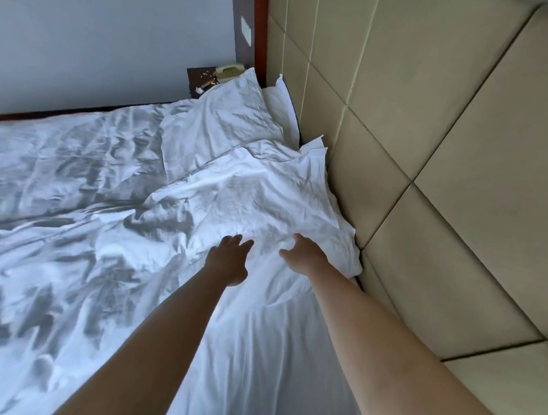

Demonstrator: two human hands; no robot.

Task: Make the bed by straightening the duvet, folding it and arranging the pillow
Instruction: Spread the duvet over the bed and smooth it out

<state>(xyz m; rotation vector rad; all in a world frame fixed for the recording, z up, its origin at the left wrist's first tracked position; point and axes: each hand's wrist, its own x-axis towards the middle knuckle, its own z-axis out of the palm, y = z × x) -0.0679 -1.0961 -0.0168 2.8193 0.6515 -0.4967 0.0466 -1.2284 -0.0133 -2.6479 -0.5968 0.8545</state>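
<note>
The duvet (70, 196) lies spread over most of the bed, white and very wrinkled, with deep folds running across it; it is not yet straight and not yet folded. Its upper edge seems to end close to the two pillows, but white lies on white there and I cannot tell exactly where.

The near pillow (260, 200) lies flat at the head of the bed, with one long side touching the padded headboard (443, 152). This is where a pillow belongs, so I judge it is being arranged now. The far pillow (226, 122) lies just beyond it, also against the headboard, and one more white corner stands up behind it.

Both arms reach forward to the near pillow. The left hand (228, 259) has its fingers stretched out and relaxed over the near edge of the pillow; it grasps nothing, and I cannot tell whether it touches the cloth. The right hand (305, 256) rests on the pillow nearer the headboard, fingers spread, pressing or smoothing and not pinching. Two flat hands make sense here, because they can push the pillow square to the headboard.

Beyond the bed a telephone (230, 71) stands on a dark bedside table (198, 79).
</note>
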